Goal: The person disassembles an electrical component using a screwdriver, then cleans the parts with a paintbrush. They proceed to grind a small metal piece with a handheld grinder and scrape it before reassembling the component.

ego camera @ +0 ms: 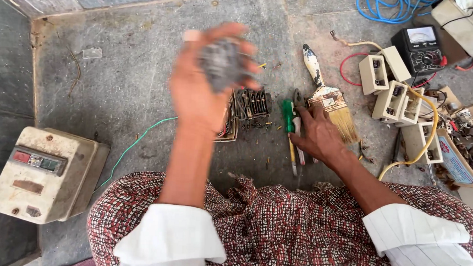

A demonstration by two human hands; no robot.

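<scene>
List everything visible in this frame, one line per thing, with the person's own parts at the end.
paintbrush: one, white handle and tan bristles, on the floor beside the right hand
screwdriver: one, green handle, under the right fingers
pliers: one, dark, next to the screwdriver
contact block: one, dark, centre floor
switch box: one, cream with red and green buttons, lower left
green wire: one, left of centre
cream housings: several, right
multimeter: one, black, upper right
blue cable: one coil, top
yellow cable: one, right
left hand: raised, holding a blurred grey object
right hand: resting on the tools
</scene>
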